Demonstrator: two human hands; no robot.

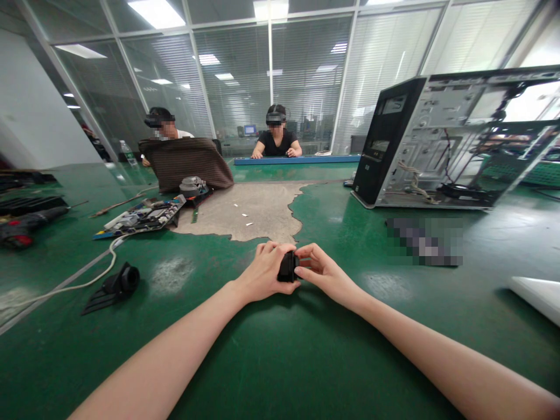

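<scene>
A small black plastic part [287, 267], blocky with a rounded right side, is held just above the green tabletop; its exact kind cannot be made out. My left hand [265, 265] wraps round it from the left, thumb below and fingers over the top. From the right, the thumb and fingers of my right hand [321, 268] grip its right side. Both hands hide portions of the part. To the left on the table lies a black plastic duct-like piece [117, 284] with a round opening, apart from my hands.
An opened computer case [406, 146] stands at right. Circuit boards [144, 217], a pale cable [98, 277] and a power drill [28, 226] lie at left. Ahead are a bare patch [258, 213] in the green coating, a brown cloth-covered object [186, 163] and two people.
</scene>
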